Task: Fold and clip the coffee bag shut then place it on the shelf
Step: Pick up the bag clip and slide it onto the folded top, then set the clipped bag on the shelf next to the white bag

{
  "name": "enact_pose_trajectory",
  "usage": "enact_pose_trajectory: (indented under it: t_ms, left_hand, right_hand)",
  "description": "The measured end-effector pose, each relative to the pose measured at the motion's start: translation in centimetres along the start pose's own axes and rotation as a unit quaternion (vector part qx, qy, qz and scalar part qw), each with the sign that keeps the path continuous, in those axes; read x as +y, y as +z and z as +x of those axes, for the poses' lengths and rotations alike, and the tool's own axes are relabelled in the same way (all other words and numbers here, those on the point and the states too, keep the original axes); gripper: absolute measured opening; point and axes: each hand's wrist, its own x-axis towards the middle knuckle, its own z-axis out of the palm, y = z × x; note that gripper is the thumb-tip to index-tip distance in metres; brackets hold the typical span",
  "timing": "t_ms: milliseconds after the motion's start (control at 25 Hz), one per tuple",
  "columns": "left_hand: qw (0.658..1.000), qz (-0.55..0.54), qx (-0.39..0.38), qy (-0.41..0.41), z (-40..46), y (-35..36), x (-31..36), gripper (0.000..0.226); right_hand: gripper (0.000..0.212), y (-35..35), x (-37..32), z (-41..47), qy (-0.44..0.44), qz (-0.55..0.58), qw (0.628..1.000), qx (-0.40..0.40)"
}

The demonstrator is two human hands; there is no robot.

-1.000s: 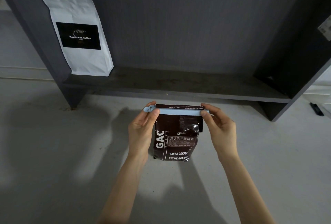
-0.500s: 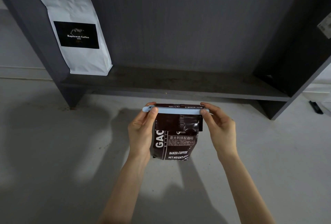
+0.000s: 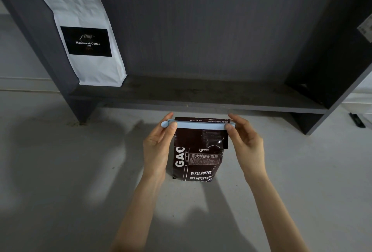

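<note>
The dark brown foil coffee bag [image 3: 198,155] stands upright on the pale floor between both hands, its folded top under a long light-blue plastic clip [image 3: 199,125]. The left hand [image 3: 158,145] and right hand [image 3: 246,143] each pinch a clip end. Beyond the fingertips sits the dark grey wooden shelf [image 3: 201,98], with a white paper coffee bag [image 3: 86,38] up left.

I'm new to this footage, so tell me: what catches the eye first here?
The dark coffee bag stands centre frame with a pale blue clip across its folded top, the left hand and right hand pinching the clip's ends. Behind, a white coffee bag stands at the left end of the grey shelf.
</note>
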Motion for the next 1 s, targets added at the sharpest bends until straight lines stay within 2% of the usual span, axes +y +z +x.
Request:
enact_pose_trajectory:
  t_ms: [240, 440, 520, 680, 880, 1000]
  left_hand:
    - [0.994, 0.067, -0.088, 0.005, -0.6, -0.9, -0.6, 0.041]
    - [0.98, 0.14, -0.143, -0.021, -0.9, -2.6, -2.9, 0.041]
    - [0.975, 0.156, -0.152, -0.045, -0.9, -3.3, -3.9, 0.038]
    - [0.962, 0.186, -0.188, -0.071, -0.8, -4.3, -4.5, 0.036]
    - [0.959, 0.201, -0.182, -0.079, -1.0, -4.3, -4.4, 0.034]
    - [0.969, 0.198, -0.134, -0.06, -1.5, -3.8, -4.2, 0.03]
  right_hand:
    - [0.03, -0.2, 2.0, -0.2, 0.031, -0.012, 0.998, -0.054]
    - [0.046, -0.6, 4.6, -1.2, 0.065, -0.06, 0.989, -0.116]
    - [0.046, -0.4, 5.5, -1.6, 0.086, -0.081, 0.984, -0.134]
    - [0.036, 0.0, 6.4, -1.6, 0.109, -0.038, 0.984, -0.14]
    - [0.036, 0.2, 6.1, -1.6, 0.106, -0.035, 0.985, -0.131]
    - [0.033, 0.3, 5.9, -1.7, 0.105, -0.059, 0.986, -0.116]
